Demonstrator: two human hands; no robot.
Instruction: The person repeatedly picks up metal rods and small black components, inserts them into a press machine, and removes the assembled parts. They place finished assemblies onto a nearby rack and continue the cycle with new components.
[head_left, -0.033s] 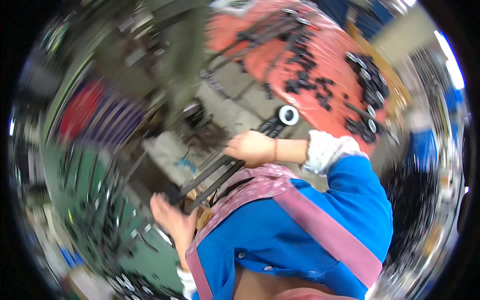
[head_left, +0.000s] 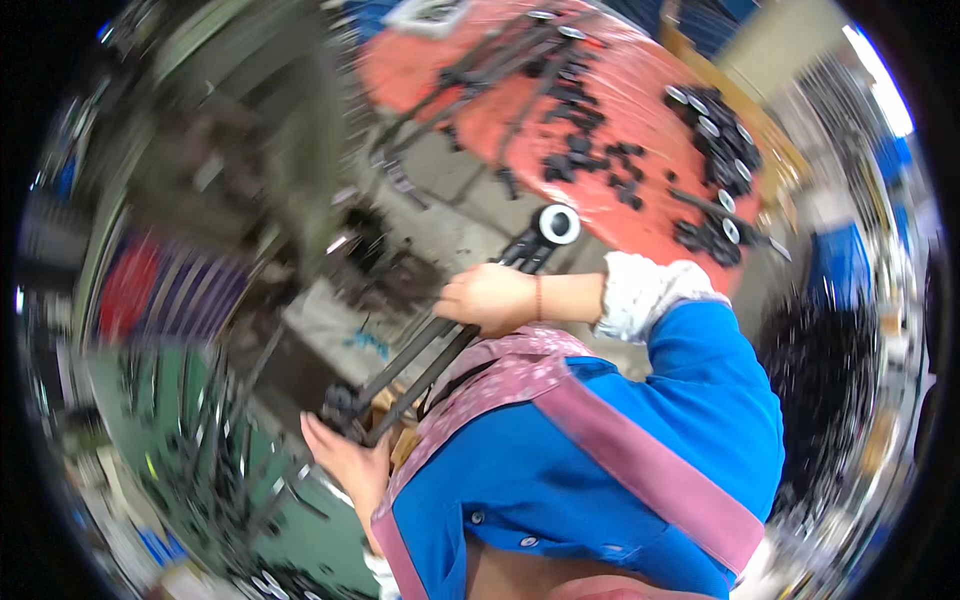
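Note:
A black twin-tube frame [head_left: 410,360] slants across my front, from lower left to upper right. It carries a white-faced wheel [head_left: 558,224] at its upper right end and a dark joint piece [head_left: 345,405] at its lower left end. My right hand [head_left: 492,300] is closed round the tubes near the wheel. At the other end my left hand [head_left: 345,462] is open, thumb and fingers spread, its palm beside the joint piece; whether it touches is hard to tell. Part of the tubes passes close to my pink apron [head_left: 500,375].
On the right stands a red-covered table [head_left: 460,120] bearing small black parts [head_left: 585,155], a pile of black wheels [head_left: 715,140] and tube frames [head_left: 510,55]. A green table [head_left: 310,530] with dark rods [head_left: 220,470] lies at left. A blue crate [head_left: 840,265] is far right.
The red table and the things on it have shifted left and slightly up in view. The frame's wheel end sits slightly further left; both hands keep nearly the same places on it.

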